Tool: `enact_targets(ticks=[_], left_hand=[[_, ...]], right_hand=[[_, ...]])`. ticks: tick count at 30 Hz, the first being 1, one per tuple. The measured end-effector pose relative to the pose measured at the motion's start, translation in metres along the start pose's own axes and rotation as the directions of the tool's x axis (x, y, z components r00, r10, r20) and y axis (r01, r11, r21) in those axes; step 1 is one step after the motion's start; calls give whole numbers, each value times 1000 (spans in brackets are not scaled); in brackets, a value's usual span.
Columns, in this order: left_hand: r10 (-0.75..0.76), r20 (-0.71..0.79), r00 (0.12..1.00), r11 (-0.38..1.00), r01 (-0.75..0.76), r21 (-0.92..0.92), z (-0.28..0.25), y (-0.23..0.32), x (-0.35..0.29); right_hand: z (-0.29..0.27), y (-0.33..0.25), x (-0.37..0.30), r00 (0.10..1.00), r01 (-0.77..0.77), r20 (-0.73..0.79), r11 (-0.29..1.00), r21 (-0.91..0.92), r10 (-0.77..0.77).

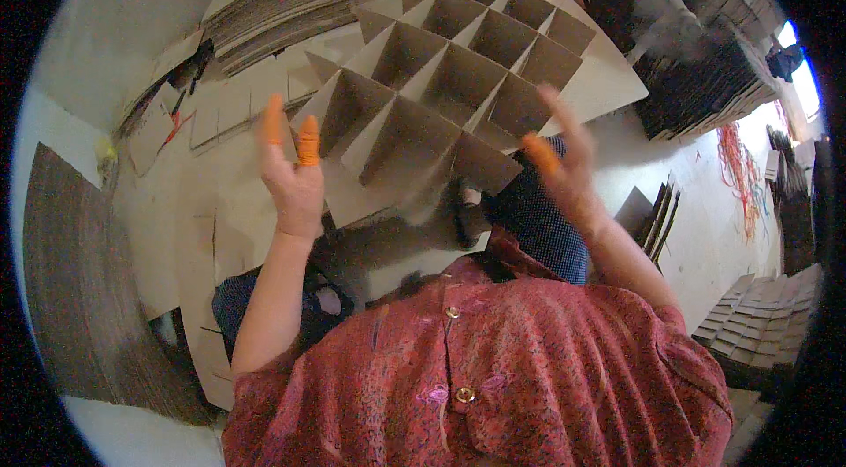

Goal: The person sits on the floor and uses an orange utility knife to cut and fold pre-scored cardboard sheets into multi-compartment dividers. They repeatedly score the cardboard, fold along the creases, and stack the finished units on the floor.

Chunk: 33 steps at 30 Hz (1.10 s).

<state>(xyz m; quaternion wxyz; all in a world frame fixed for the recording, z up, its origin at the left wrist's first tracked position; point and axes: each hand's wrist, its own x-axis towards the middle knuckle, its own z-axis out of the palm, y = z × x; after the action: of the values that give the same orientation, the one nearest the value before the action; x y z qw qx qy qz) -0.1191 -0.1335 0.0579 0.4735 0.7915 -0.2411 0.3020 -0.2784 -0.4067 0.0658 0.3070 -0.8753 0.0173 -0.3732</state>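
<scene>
In front of me a cardboard divider grid (419,106) stands upright on a pale board, its crossed strips forming diamond-shaped cells. My left hand (293,181) is raised beside the grid's near left side, with orange finger covers on the thumb and a finger; the fingers are spread and hold nothing. On the other side my right hand (568,163) hovers by the grid's near right corner, blurred a little, also wearing an orange cover on its thumb. Its fingers are apart and nothing is in them. Whether either hand touches the cardboard I cannot tell.
Stacked cardboard sheets (278,13) lie beyond the grid at the far left. A tall pile of cardboard (705,70) stands at the far right, near red and blue strings (738,172). Bundled slotted strips (762,317) lie at the right. More stacked cardboard (88,282) fills the left.
</scene>
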Motion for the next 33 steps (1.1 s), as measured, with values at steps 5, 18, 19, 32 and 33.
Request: enact_targets(ticks=[5, 18, 19, 32, 33], left_hand=[[-228, 254, 940, 889, 307, -338, 32, -9, -10], [59, 726, 686, 809, 393, -437, 106, 33, -74], [25, 737, 676, 820, 408, -402, 106, 20, -76], [2, 512, 859, 875, -250, 415, 43, -157, 4], [14, 535, 845, 824, -313, 472, 36, -164, 9]], right_hand=[[7, 58, 42, 916, -398, 36, 917, -31, 399], [-12, 24, -14, 811, -559, 282, 538, 631, 513], [-28, 27, -21, 847, -497, 197, 606, 622, 493], [-258, 108, -233, 783, -621, -546, 313, -719, 298], [-257, 130, -263, 768, -626, -526, 254, -737, 366]])
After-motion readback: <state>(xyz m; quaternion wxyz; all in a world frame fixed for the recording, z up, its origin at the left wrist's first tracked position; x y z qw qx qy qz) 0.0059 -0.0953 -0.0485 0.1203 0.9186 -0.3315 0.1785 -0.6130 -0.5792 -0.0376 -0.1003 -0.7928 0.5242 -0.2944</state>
